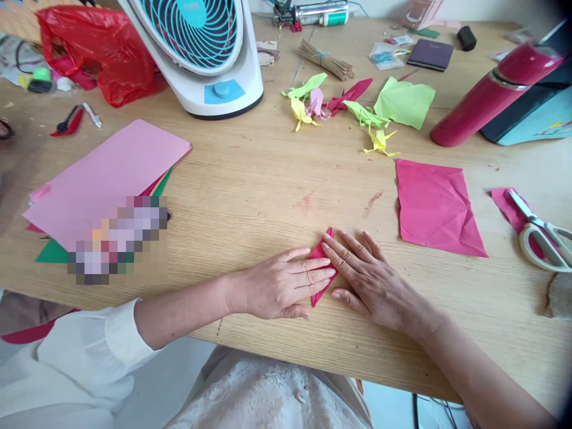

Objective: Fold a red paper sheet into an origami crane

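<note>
A small folded piece of red-pink origami paper (pixel 318 252) lies flat on the wooden table near its front edge, its pointed ends showing above and below my fingers. My left hand (pixel 286 283) lies flat across it, fingers stretched out to the right. From the other side, my right hand (pixel 369 274) rests palm down with fingers spread, its index and middle fingertips touching the paper's right edge. My fingers cover the middle of the paper. To the right of my right hand lies a creased red-pink paper sheet (pixel 440 208).
Folded paper cranes (pixel 315 102) lie at the back beside a green sheet (pixel 406 101). A fan (pixel 223 92) and a red plastic bag (pixel 107 53) stand back left. Pink sheets (pixel 116 161) are stacked left. At right are a red flask (pixel 482 98) and scissors (pixel 538 229).
</note>
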`<state>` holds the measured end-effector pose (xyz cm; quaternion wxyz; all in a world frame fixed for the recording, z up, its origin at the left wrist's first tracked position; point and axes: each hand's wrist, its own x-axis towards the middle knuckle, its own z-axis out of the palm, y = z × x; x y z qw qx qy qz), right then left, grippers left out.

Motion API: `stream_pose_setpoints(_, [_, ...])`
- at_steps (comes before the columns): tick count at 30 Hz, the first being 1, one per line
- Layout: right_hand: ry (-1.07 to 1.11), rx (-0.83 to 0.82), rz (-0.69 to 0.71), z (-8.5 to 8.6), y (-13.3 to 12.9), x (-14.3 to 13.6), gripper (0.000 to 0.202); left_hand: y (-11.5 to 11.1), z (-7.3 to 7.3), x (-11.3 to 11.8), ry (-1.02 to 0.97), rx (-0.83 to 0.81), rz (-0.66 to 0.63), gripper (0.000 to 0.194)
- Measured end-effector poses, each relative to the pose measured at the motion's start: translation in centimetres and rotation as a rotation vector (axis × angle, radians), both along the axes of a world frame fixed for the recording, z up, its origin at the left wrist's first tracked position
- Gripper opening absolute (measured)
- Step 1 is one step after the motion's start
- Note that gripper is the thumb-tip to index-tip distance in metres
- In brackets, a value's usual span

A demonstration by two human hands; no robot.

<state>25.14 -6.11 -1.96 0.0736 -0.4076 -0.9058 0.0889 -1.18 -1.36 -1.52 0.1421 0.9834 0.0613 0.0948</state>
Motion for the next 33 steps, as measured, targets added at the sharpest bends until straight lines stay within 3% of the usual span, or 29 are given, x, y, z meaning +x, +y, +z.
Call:
stream_pose_setpoints(5, [0.013, 0.007, 0.010, 0.0, 0.3, 0.2, 0.077, -0.2, 0.5, 0.3, 0.047, -0.090, -0.055, 0.065])
stream_pose_setpoints(9, [0.019, 0.005, 0.041, 0.0, 0.6, 0.5, 0.075, -0.8, 0.8, 0.3, 0.153, -0.150, -0.025, 0.078])
stream_pose_setpoints(14, [0.021, 0.025, 0.057, -0.4, 0.8, 0.7, 0.073, -1.8, 0.8, 0.5, 0.116, -0.137, 0.020, 0.086])
stream_pose_setpoints(21, [-0.002, 0.075, 0.030, -0.8, 0.7, 0.5, 0.066, -2.5, 0.6, 0.8, 0.061, -0.088, 0.083, 0.078])
stream_pose_setpoints(24, [-0.001, 0.066, 0.024, -0.7, 0.7, 0.4, 0.063, -2.5, 0.3, 0.9, 0.000, -0.039, 0.166, 0.072])
stream_pose_setpoints(33, [0.104, 0.026, 0.001, -0.3, 0.9, 0.3, 0.060, -2.8, 0.6, 1.1, 0.107, -0.057, 0.243, 0.073])
